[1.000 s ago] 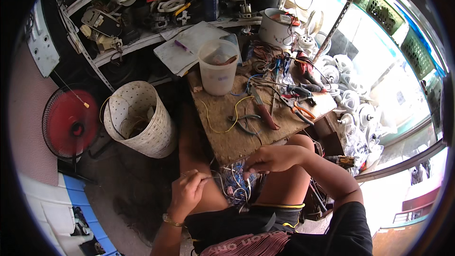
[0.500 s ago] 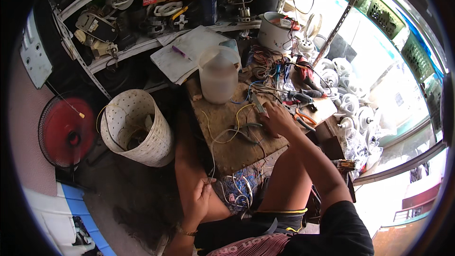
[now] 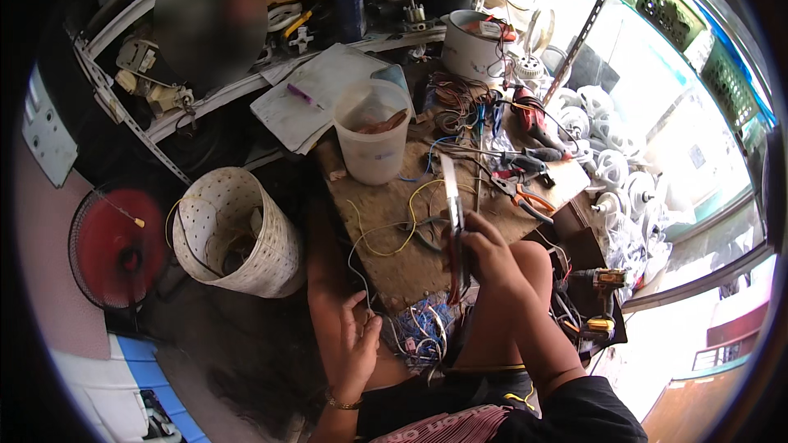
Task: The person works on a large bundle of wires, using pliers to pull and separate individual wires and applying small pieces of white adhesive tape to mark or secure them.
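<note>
My left hand (image 3: 358, 344), low over my thigh, pinches the end of a thin wire (image 3: 359, 273). The wire runs up to the wooden board (image 3: 394, 275), where a yellow length (image 3: 376, 253) lies in a loop. A knife (image 3: 452, 189) stands almost upright in my right hand (image 3: 486, 256), blade up, fingers wrapped round its handle, over the board's right edge. Behind the knife, dark-handled pliers (image 3: 423, 236) are partly hidden. A translucent plastic tub (image 3: 369, 154) with reddish-brown contents stands at the board's far left. Between my legs lies a tangle of blue and white wires (image 3: 424, 324).
To the left are a white perforated bucket (image 3: 283, 256) and a red fan (image 3: 119, 238). Orange-handled pliers (image 3: 533, 202) and a red power tool (image 3: 535, 127) lie at the board's right, near white plastic parts (image 3: 611, 168). A yellow-black drill (image 3: 603, 281) stands beside my right knee.
My right hand has drawn back from the board toward me, raising the knife upright. My left hand keeps hold of the wire, its fingers more raised.
</note>
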`<state>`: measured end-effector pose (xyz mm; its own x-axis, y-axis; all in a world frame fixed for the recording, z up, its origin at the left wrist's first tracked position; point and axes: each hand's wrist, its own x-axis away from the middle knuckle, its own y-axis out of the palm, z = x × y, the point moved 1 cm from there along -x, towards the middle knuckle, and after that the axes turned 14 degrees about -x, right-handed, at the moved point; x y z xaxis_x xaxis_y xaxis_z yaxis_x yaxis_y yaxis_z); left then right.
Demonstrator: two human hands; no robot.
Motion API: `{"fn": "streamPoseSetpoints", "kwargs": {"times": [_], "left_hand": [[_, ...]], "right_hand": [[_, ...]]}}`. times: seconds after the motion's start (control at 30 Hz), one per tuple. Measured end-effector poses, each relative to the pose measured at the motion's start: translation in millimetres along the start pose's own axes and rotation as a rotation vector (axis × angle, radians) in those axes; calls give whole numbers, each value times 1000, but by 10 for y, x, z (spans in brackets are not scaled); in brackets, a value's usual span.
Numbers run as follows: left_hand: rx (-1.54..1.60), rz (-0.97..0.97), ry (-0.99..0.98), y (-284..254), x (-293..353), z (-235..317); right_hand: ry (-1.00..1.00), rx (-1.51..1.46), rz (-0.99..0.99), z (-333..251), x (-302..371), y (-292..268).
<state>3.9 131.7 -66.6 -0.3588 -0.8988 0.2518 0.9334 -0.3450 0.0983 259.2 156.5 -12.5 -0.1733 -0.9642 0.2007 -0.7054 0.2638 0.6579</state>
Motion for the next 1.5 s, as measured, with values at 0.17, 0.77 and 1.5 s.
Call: {"fn": "streamPoseSetpoints", "kwargs": {"times": [0.17, 0.77, 1.5], "left_hand": [[-44, 5, 48, 76, 14, 120], [28, 82, 38, 78, 96, 202], [-31, 56, 17, 82, 83, 166]], "right_hand": [[25, 101, -111, -6, 280, 386], [199, -157, -261, 57, 526, 583], [219, 24, -34, 651, 145, 493]]}}
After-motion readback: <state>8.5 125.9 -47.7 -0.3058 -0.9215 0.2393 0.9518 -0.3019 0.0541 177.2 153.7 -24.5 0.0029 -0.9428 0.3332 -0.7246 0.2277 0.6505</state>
